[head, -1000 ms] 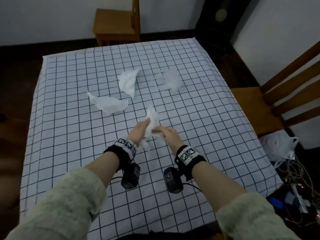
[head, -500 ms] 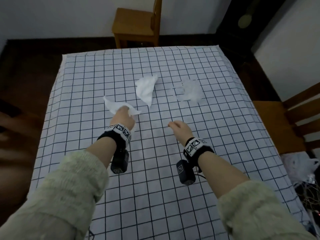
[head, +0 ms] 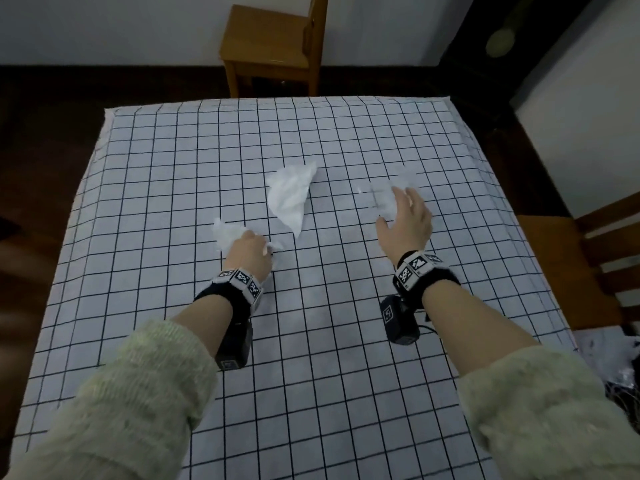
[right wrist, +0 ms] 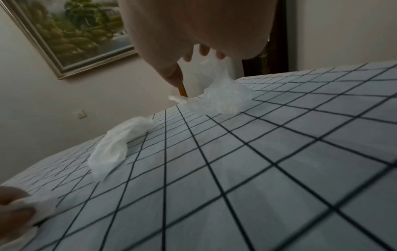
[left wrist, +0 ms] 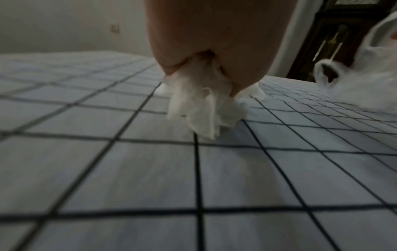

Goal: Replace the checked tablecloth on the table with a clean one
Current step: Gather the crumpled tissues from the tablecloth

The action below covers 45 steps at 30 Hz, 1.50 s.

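Observation:
The checked tablecloth (head: 311, 341) covers the whole table, white with a thin dark grid. My left hand (head: 247, 252) grips crumpled white tissue (head: 225, 233) against the cloth, left of centre; in the left wrist view the tissue (left wrist: 199, 105) bunches out from under the curled fingers (left wrist: 171, 68). A second tissue (head: 291, 195) lies loose in the middle. My right hand (head: 407, 216) is open with its fingers spread over a thin, pale crumpled sheet (head: 377, 199) at the right. The right wrist view shows that sheet (right wrist: 223, 100) just below the fingertips (right wrist: 204, 51).
A wooden chair (head: 273, 46) stands beyond the table's far edge, another chair (head: 588, 265) at the right side. A dark clock cabinet (head: 502, 39) fills the far right corner. White bags and cables (head: 616, 362) lie on the floor at the right. A framed picture (right wrist: 81, 28) hangs on the wall.
Both hands held one tissue together near the centre. The left hand carried it left and closed on the left tissue. The right hand let go and moved forward and right over the thin sheet.

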{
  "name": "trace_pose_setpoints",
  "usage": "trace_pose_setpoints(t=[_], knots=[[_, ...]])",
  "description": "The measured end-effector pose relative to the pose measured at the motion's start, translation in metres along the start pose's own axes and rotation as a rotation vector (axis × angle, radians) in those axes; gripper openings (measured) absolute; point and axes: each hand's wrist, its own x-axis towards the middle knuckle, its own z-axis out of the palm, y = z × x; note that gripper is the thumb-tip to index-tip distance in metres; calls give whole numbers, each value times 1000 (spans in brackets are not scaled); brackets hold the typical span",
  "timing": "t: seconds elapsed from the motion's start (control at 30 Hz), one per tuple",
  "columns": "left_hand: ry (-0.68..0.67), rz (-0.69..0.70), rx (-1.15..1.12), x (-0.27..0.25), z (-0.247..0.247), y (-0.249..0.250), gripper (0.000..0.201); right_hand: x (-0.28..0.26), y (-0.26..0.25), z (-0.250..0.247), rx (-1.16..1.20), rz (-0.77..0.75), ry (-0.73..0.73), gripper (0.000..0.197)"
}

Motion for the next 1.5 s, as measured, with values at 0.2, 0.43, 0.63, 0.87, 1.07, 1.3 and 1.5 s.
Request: trace_pose_setpoints(t=[0.2, 0.43, 0.63, 0.87, 1.07, 1.3, 1.5], knots=[[177, 79, -215, 10, -12, 29, 33, 28, 5, -3, -139, 176, -46, 73], [-3, -1, -263, 32, -16, 54, 56, 44, 24, 2, -212, 256, -361, 65], [-228, -20, -35, 42, -3, 57, 77, 29, 36, 18, -249, 130, -304, 49], [-157, -16, 109, 12, 6, 60, 26, 16, 38, 15, -225, 58, -364, 22], [-232, -26, -2, -21, 10, 68, 43, -30, 34, 6, -3, 7, -440, 32], [-244, -19, -6, -86, 14, 70, 25, -110, 27, 10, 622, 166, -428, 21], [-212, -55, -358, -143, 13, 59, 11, -178, 9, 4, 790, 89, -654, 68]])
